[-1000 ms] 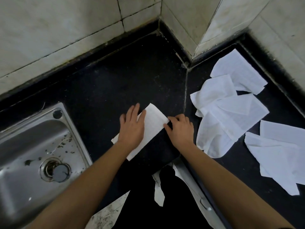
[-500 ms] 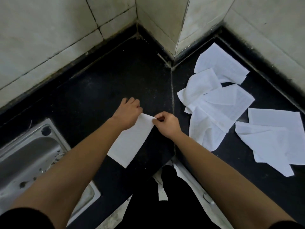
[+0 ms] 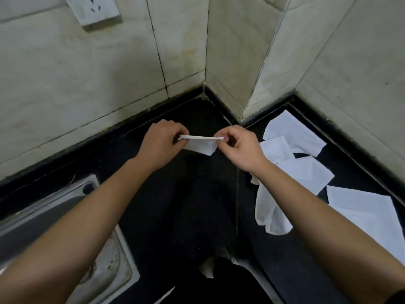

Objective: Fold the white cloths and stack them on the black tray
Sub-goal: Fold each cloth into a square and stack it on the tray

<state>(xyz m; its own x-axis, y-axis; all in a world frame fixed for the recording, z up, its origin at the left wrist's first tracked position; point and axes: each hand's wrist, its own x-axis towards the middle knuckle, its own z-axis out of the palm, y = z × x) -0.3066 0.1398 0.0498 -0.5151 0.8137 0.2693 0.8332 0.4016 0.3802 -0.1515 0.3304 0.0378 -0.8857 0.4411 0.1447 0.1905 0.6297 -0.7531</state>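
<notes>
A folded white cloth (image 3: 201,144) hangs in the air above the black counter, stretched between my hands. My left hand (image 3: 161,142) pinches its left top corner and my right hand (image 3: 238,145) pinches its right top corner. The cloth's lower part droops below the taut top edge. Several loose white cloths (image 3: 300,170) lie spread and crumpled on the counter to the right of my right arm. I cannot make out a black tray against the black counter.
A steel sink (image 3: 54,220) sits at the lower left, partly under my left arm. Tiled walls (image 3: 109,73) meet in a corner just behind my hands, with a wall socket (image 3: 94,12) at top left. The black counter (image 3: 197,205) lies below the cloth.
Both hands have lifted the cloth off the counter and raised it toward the wall corner, holding it by its top edge. The view has tilted up.
</notes>
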